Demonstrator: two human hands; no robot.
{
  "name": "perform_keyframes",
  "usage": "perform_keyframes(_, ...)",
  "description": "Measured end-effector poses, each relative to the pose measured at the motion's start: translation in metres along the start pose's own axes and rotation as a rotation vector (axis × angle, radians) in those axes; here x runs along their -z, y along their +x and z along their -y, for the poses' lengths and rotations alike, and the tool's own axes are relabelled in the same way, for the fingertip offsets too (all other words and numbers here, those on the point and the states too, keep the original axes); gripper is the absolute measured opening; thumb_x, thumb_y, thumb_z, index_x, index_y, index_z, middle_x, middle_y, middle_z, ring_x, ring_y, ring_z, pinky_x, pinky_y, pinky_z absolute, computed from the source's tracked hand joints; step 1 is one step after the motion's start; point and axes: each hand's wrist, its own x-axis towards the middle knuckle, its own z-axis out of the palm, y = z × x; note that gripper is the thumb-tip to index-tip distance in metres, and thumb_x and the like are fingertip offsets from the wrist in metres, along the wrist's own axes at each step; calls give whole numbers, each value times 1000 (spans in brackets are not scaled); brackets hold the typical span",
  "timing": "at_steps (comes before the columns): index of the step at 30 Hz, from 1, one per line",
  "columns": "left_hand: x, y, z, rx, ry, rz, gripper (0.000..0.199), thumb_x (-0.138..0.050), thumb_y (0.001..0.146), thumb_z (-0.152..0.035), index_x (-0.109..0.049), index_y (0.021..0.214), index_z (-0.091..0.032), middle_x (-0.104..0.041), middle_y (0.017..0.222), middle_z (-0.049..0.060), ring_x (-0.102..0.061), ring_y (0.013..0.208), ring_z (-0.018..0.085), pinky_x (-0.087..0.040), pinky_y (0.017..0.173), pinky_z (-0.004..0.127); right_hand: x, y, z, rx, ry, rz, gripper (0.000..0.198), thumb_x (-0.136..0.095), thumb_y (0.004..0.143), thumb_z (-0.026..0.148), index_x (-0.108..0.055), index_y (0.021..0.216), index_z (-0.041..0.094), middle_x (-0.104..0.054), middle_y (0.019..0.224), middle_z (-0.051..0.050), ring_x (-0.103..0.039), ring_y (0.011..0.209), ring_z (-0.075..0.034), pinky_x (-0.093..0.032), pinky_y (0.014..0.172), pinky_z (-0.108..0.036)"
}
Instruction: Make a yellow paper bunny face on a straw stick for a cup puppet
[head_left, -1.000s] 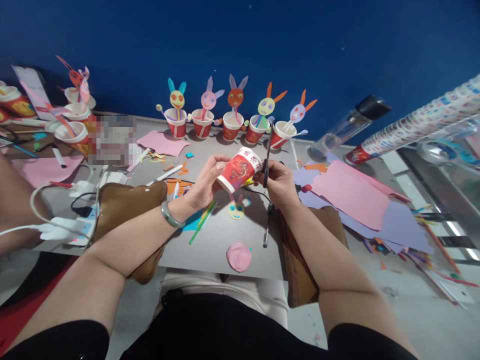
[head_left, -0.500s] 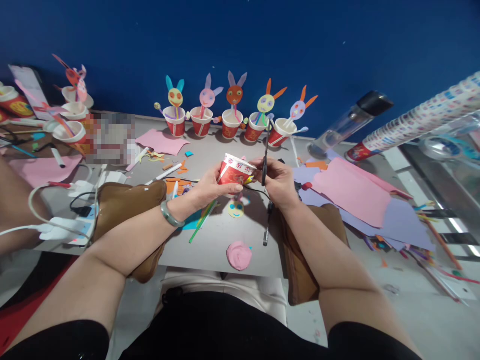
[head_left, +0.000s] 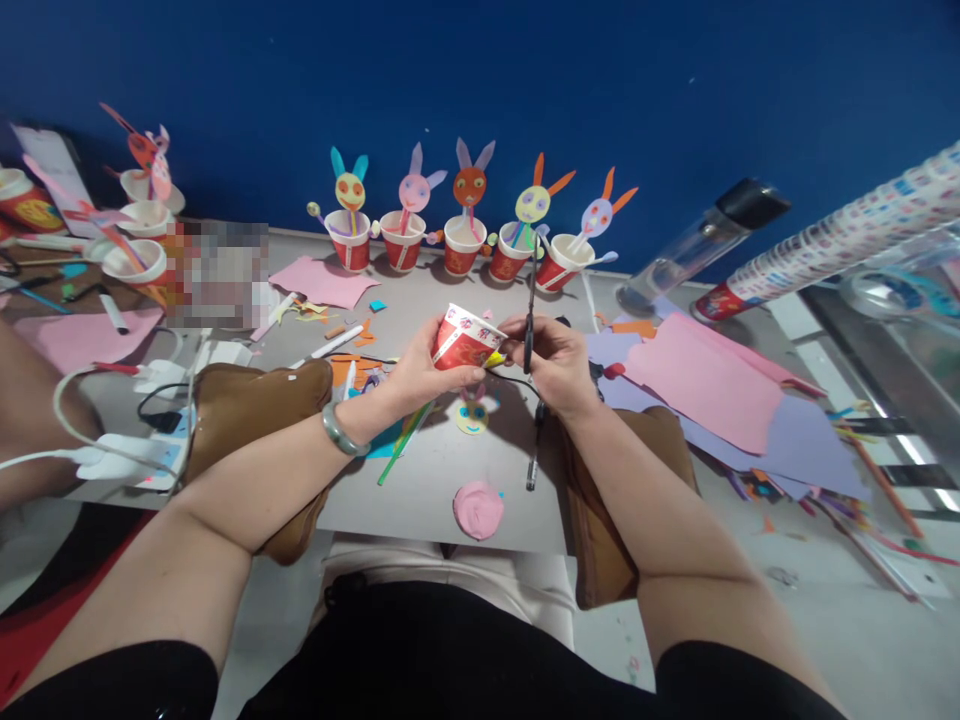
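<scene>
My left hand (head_left: 424,365) is wrapped around a red paper cup (head_left: 459,345) with a white patterned rim, tilted a little over the table. At the cup's right side, the fingertips of my right hand (head_left: 559,368) are bent close to the rim; whether they touch it is hard to tell. A pair of dark scissors (head_left: 530,335) is held in that hand, blades pointing up. Below the cup lies a yellow paper face (head_left: 472,416) with blue eyes, partly covered by the cup and its shadow. A pink round piece (head_left: 478,510) lies near the table's front edge.
Several red cups with paper rabbits, one a brown-faced rabbit (head_left: 470,187), line the blue wall. Pink paper (head_left: 709,385) and purple sheets lie at right, beside a long stack of cups (head_left: 840,232). A power strip (head_left: 142,455) with cables is at left. Brown cushions (head_left: 255,420) lie under my forearms.
The red cup has shifted slightly left and tilted a bit more in my left hand. My right hand with the scissors stays nearly where it was.
</scene>
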Motion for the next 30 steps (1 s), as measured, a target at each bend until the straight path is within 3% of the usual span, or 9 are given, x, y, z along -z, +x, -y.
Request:
perform_keyframes(8,1,-1,6,-21,39,-8,79,-95,59,-40,-50,121,-19,-67,106,6,-65,91,19,-53,80,32,-3,-1,3,-37,-5,-7,22,-88,68,32,-70,77,23,-69,89,-3,-65,77,-15,-60,74,-33)
perform_keyframes(12,2,-2,9,-26,56,-21,82,-94,63,-39,-43,125,-22,-66,107,5,-66,93,18,-53,82,32,-2,-1,3,-47,2,-1,22,-88,68,32,-71,77,23,-68,88,-2,-60,70,-12,-58,69,-30)
perform_keyframes(20,2,-4,7,10,9,-2,84,-94,63,-37,-38,124,-24,-68,97,2,-68,78,15,-55,70,28,-3,0,4,-50,12,-1,24,-90,64,32,-71,76,22,-67,83,0,-57,65,-10,-52,59,-26)
perform_keyframes(22,-1,-4,3,65,-65,7,80,-93,64,-38,-40,122,-23,-70,95,3,-69,75,15,-56,67,27,-4,1,4,-60,20,-12,27,-91,62,33,-70,75,22,-66,78,1,-57,62,-9,-50,56,-25)
perform_keyframes(26,-8,-2,-5,196,-274,-53,52,-78,80,-51,-51,110,-18,-70,93,6,-69,72,14,-56,63,26,-5,3,3,-131,35,-76,30,-92,60,35,-66,69,21,-62,62,5,-56,54,-8,-49,53,-23)
perform_keyframes(30,-8,2,-10,181,-307,-128,54,-70,82,-60,-50,112,-20,-68,89,4,-67,64,14,-53,55,27,-2,4,-1,-194,46,-99,31,-90,64,37,-64,64,20,-58,51,5,-55,48,-8,-46,50,-22)
